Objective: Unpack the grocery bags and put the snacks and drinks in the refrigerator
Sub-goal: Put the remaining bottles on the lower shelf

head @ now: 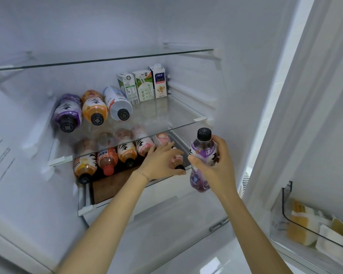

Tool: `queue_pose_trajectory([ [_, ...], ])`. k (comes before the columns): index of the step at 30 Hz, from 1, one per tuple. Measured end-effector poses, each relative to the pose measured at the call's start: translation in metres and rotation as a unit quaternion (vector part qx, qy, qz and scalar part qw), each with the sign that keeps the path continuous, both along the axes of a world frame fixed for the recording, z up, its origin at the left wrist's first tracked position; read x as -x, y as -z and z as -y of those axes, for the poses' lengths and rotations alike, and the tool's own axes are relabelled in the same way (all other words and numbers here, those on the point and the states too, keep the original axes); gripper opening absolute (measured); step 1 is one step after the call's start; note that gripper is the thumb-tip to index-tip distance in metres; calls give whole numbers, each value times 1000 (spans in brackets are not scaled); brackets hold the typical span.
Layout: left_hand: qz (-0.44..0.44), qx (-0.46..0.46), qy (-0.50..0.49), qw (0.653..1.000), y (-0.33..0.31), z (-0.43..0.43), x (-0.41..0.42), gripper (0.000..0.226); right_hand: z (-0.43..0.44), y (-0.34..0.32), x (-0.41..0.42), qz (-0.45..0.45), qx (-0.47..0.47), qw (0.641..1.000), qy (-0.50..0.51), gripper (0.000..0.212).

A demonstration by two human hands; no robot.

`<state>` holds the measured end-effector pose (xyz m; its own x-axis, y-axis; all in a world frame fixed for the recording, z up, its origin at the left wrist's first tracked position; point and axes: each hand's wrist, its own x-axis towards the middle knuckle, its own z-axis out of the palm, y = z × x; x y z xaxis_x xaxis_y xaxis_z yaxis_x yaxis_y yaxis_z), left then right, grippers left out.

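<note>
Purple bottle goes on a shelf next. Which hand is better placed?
Right, probably. The right hand grips the purple bottle upright; the left hand is occupied, holding a pink bottle lying on the lower shelf.

Thin bracelet point(144, 176) on left wrist point(139, 178)
</note>
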<state>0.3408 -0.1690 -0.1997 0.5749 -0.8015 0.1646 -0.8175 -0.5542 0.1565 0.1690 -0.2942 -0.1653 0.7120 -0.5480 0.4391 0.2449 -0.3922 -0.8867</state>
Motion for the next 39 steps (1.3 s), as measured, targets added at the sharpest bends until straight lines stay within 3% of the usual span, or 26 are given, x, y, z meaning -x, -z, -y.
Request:
queue_pose_trajectory([
  [6, 70, 65, -48, 994, 10, -7, -23, 66, 2, -2, -5, 7, 9, 1000, -13, 60],
  [21, 100, 63, -158, 980, 20, 4, -48, 63, 5, 3, -21, 41, 18, 999, -26, 64],
  [25, 99, 44, -165, 980, 19, 3, -47, 66, 5, 2, -30, 53, 14, 998, -31, 65],
  [32, 119, 126, -165, 971, 3, -27, -6, 75, 1, 7, -45, 78, -1, 997, -30, 70],
  [39, 125, 82, -190, 970, 8, -52, 16, 86, 1, 20, -64, 77, 0, 996, -51, 69],
])
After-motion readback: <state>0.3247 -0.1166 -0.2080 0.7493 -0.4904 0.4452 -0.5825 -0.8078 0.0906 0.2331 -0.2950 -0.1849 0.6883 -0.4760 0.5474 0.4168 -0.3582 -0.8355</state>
